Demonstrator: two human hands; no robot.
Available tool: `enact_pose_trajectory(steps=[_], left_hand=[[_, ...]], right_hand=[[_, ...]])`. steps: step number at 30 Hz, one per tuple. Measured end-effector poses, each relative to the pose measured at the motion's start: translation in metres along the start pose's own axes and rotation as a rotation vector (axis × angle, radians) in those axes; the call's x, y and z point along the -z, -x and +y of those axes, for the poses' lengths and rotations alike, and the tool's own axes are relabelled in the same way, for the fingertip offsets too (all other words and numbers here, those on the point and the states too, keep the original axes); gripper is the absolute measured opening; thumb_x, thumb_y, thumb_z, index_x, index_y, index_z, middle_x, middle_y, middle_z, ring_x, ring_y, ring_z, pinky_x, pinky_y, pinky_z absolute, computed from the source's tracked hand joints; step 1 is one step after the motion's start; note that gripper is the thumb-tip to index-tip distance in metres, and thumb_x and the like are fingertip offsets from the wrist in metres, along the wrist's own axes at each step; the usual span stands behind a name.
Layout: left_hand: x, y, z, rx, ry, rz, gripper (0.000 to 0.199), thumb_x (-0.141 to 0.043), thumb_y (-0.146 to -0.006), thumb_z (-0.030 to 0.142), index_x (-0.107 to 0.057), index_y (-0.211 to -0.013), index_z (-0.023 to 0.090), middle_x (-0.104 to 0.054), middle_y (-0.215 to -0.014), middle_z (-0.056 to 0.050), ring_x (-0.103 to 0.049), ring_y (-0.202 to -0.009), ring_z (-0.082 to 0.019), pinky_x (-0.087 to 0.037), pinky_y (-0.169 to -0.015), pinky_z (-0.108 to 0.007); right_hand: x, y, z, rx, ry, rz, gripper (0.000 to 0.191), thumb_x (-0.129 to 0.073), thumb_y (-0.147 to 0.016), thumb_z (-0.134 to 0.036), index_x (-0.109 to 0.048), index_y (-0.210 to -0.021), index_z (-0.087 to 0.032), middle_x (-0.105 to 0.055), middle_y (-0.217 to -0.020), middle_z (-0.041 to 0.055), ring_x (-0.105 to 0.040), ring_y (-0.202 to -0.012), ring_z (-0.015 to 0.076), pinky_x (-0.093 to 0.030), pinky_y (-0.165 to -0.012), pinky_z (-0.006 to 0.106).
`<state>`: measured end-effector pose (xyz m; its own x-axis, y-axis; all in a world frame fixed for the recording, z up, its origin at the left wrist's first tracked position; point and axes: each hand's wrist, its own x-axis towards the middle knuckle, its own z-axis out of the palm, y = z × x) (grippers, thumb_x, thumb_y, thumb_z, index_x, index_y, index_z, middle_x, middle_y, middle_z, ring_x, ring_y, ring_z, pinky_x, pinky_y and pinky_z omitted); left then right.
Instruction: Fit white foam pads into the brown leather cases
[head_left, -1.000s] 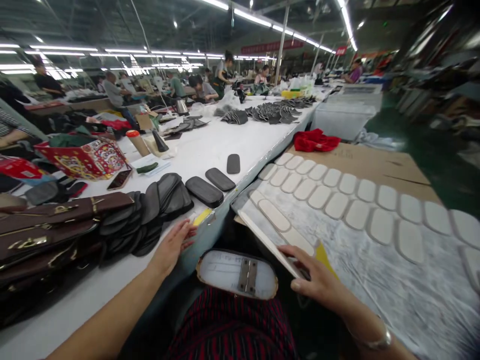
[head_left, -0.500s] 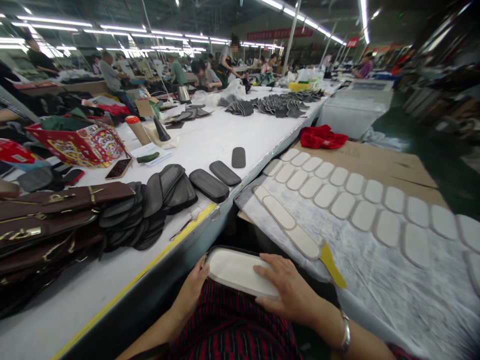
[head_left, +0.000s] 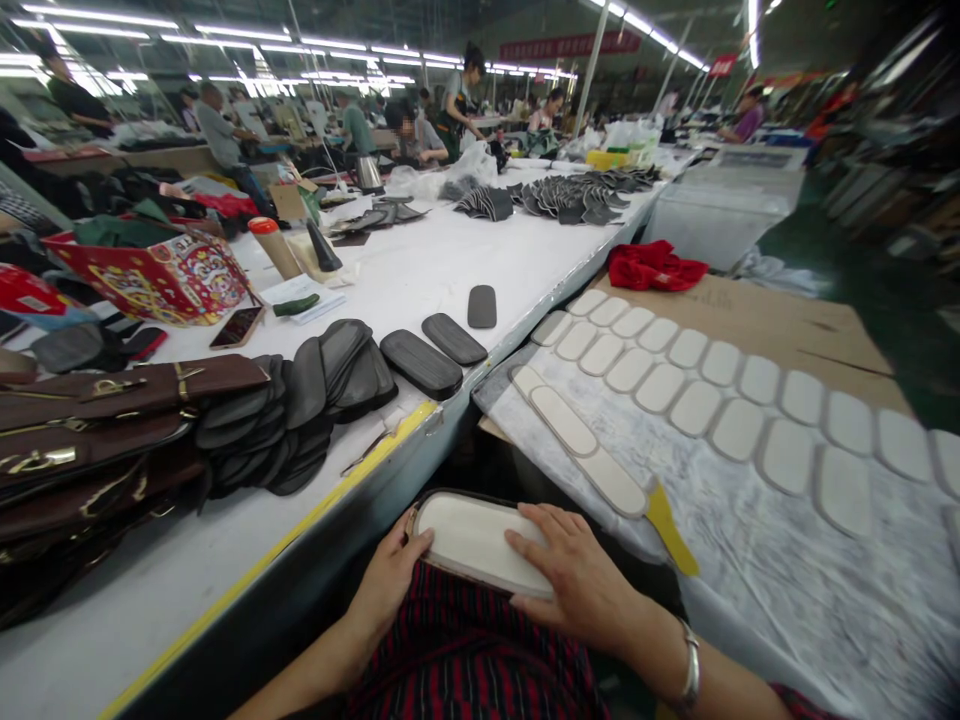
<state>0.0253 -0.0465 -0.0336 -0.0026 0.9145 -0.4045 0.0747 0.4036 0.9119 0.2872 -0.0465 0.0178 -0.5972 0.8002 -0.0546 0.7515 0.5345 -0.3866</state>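
Observation:
A long oval panel, off-white on top with a grey rim and a dark edge beneath, lies over my lap. At its left end my left hand grips the edge, thumb on the pale face and fingers curled below. My right hand holds the other end, its fingers across the top and its thumb along the near edge. The panel's underside is hidden.
On the white table lie brown bags, stacked dark oval pieces and a phone. Rows of pale oval pieces and a yellow scraper lie on the right surface. Several people work farther back.
My left thumb has moved from the panel's end onto its pale face. My right hand stays in nearly the same place. The camera view has shifted slightly.

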Motion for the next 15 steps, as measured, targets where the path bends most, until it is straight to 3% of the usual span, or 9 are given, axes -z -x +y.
enact_pose_trajectory(steps=[10, 13, 15], left_hand=[[0.003, -0.002, -0.003, -0.028, -0.066, -0.059, 0.054, -0.048, -0.083, 0.041, -0.043, -0.129, 0.014, -0.054, -0.128, -0.007, -0.042, -0.124, -0.024, -0.037, -0.101, -0.037], [0.008, -0.001, -0.001, -0.096, -0.315, -0.007, 0.060, -0.046, -0.083, 0.043, -0.036, -0.134, 0.014, -0.049, -0.132, -0.010, -0.042, -0.124, -0.026, -0.033, -0.104, -0.041], [0.011, 0.001, 0.003, -0.259, -0.585, 0.111, 0.065, -0.048, -0.083, 0.041, -0.029, -0.138, 0.013, -0.039, -0.140, -0.013, -0.036, -0.128, -0.027, -0.027, -0.107, -0.046]], right_hand=[[0.003, 0.000, -0.001, 0.016, 0.016, -0.044, 0.064, -0.062, -0.073, -0.055, -0.047, -0.128, -0.026, -0.035, -0.137, 0.0153, -0.033, -0.120, 0.0345, -0.026, -0.097, 0.050], [0.003, -0.002, -0.001, 0.013, 0.031, -0.048, 0.065, -0.062, -0.072, -0.057, -0.047, -0.128, -0.026, -0.036, -0.137, 0.0158, -0.033, -0.120, 0.0352, -0.026, -0.097, 0.050], [0.004, -0.004, -0.001, 0.012, 0.039, -0.049, 0.066, -0.062, -0.072, -0.057, -0.047, -0.128, -0.025, -0.036, -0.137, 0.0159, -0.033, -0.120, 0.0354, -0.027, -0.096, 0.050]])
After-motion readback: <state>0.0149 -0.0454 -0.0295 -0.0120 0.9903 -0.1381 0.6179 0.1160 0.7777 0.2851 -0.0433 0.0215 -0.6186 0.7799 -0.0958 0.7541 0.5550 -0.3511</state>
